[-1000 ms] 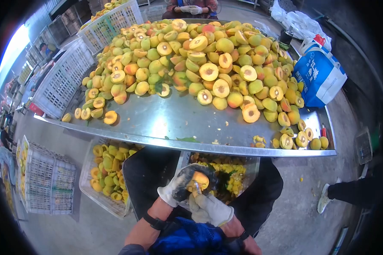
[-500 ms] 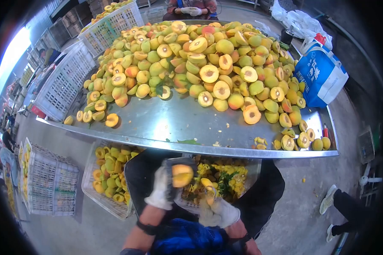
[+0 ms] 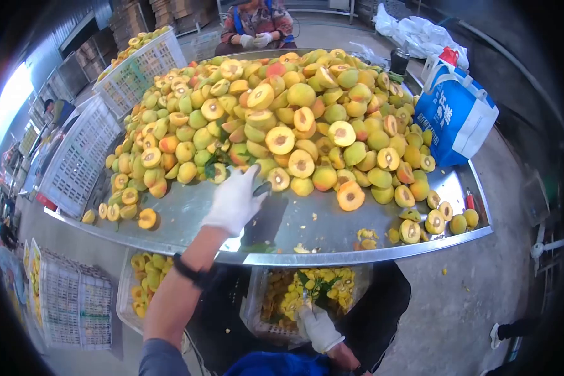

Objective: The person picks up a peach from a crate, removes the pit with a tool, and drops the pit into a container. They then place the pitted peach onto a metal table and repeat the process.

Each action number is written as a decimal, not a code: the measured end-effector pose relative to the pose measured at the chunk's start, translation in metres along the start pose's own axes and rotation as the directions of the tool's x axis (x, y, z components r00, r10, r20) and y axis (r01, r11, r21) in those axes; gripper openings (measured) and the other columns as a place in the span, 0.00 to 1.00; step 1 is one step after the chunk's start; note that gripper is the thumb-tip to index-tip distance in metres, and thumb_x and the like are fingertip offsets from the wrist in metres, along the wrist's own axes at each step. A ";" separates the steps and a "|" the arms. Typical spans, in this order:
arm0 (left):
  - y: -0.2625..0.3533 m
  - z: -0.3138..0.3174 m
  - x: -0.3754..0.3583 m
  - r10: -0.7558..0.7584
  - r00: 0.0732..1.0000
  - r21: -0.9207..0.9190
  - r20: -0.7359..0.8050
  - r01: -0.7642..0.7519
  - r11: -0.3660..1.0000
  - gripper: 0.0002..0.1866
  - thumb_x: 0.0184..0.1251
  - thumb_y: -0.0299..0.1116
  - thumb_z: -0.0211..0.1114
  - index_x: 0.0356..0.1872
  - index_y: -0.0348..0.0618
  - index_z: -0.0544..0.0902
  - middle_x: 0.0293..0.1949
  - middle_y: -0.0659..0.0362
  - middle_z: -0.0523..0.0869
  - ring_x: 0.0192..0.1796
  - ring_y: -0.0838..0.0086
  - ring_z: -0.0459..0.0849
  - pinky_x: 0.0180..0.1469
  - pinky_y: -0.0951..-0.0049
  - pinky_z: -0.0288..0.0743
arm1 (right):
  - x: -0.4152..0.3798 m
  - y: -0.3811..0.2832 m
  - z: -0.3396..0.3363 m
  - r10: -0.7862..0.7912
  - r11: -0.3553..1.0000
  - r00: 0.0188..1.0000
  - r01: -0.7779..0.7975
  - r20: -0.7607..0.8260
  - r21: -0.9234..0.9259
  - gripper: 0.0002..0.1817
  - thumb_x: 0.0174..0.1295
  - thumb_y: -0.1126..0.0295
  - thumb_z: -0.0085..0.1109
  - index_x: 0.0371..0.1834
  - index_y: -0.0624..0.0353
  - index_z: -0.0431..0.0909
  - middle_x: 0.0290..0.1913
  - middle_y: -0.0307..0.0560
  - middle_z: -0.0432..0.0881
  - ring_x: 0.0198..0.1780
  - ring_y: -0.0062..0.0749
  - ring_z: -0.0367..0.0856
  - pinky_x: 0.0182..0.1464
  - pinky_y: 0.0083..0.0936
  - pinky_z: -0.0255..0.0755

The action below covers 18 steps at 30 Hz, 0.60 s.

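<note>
My left hand [image 3: 235, 202], in a white glove, reaches over the metal table [image 3: 191, 210] to the front edge of the heaped halved fruit [image 3: 280, 140]. Its fingers are apart and touch or nearly touch the fruit, with something dark beside the thumb. Below the table edge, my right hand [image 3: 320, 329], also gloved, is closed above a crate [image 3: 254, 307] of yellow fruit pieces and green leaves. A small thing sticks up from its fingers, too small to make out.
White crates [image 3: 78, 160] stand at the left, and another crate of fruit [image 3: 126, 294] is below the table. A blue bag [image 3: 448, 119] and dark container [image 3: 400, 59] sit at the right. Across the table is a person [image 3: 255, 25]; a dark-clothed leg shows lower right.
My left hand has moved up and forward from below the table to the pile, and the fruit piece no longer shows in it. My right hand has moved slightly down. The view has shifted.
</note>
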<state>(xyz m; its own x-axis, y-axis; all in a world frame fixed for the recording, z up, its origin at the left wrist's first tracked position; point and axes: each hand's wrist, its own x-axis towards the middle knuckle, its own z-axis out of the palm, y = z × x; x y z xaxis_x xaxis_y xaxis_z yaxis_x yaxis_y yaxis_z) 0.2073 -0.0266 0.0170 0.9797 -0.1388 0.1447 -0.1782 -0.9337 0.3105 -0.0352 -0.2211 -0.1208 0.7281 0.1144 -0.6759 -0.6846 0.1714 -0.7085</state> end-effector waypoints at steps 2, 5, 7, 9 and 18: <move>0.008 0.032 0.036 -0.050 0.995 0.078 0.084 0.043 0.996 0.31 0.58 0.39 0.70 0.64 0.46 0.72 0.49 0.43 0.80 0.51 0.50 0.82 0.52 0.57 0.78 | -0.005 -0.003 -0.005 -0.006 1.000 1.000 0.006 -0.005 0.004 0.13 0.71 0.60 0.50 0.35 0.58 0.74 0.21 0.36 0.72 0.18 0.18 0.66 0.20 0.19 0.58; 0.014 0.054 0.049 -0.024 0.999 -0.063 0.036 0.026 0.998 0.26 0.56 0.37 0.71 0.56 0.42 0.74 0.46 0.43 0.82 0.51 0.49 0.82 0.51 0.57 0.78 | 0.001 0.000 -0.010 -0.025 0.998 1.000 0.024 0.010 0.057 0.13 0.72 0.60 0.49 0.35 0.57 0.74 0.20 0.34 0.70 0.18 0.17 0.65 0.19 0.19 0.58; 0.010 0.060 0.043 0.009 1.000 -0.221 0.009 -0.007 0.975 0.25 0.54 0.34 0.73 0.50 0.39 0.74 0.44 0.44 0.84 0.49 0.50 0.83 0.49 0.58 0.77 | -0.003 -0.004 -0.007 -0.055 0.997 0.998 0.053 0.031 0.063 0.13 0.72 0.60 0.48 0.35 0.57 0.74 0.21 0.33 0.70 0.18 0.16 0.66 0.20 0.18 0.59; 0.007 0.066 0.023 -0.006 1.000 -0.362 -0.001 0.006 0.932 0.25 0.53 0.34 0.73 0.50 0.39 0.73 0.42 0.45 0.85 0.47 0.49 0.84 0.49 0.59 0.77 | -0.003 -0.014 -0.002 -0.113 0.992 0.991 0.110 0.067 0.054 0.13 0.72 0.60 0.48 0.35 0.56 0.74 0.21 0.32 0.70 0.20 0.16 0.67 0.21 0.18 0.61; 0.036 0.001 -0.135 0.132 0.983 -0.908 0.130 0.064 0.414 0.25 0.56 0.22 0.68 0.58 0.33 0.77 0.52 0.53 0.82 0.55 0.72 0.79 0.60 0.72 0.71 | -0.020 -0.094 0.023 -0.569 0.806 0.822 0.562 0.020 -0.187 0.11 0.70 0.66 0.52 0.45 0.62 0.74 0.25 0.44 0.74 0.26 0.25 0.73 0.30 0.28 0.69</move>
<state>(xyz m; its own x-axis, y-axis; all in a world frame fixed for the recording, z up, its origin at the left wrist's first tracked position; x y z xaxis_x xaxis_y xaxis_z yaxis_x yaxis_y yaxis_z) 0.0686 -0.0422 0.0077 0.9510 -0.3029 0.0615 -0.0946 -0.0958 0.9909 0.0153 -0.2167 -0.0364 0.9888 0.0165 -0.1485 -0.1488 0.0189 -0.9887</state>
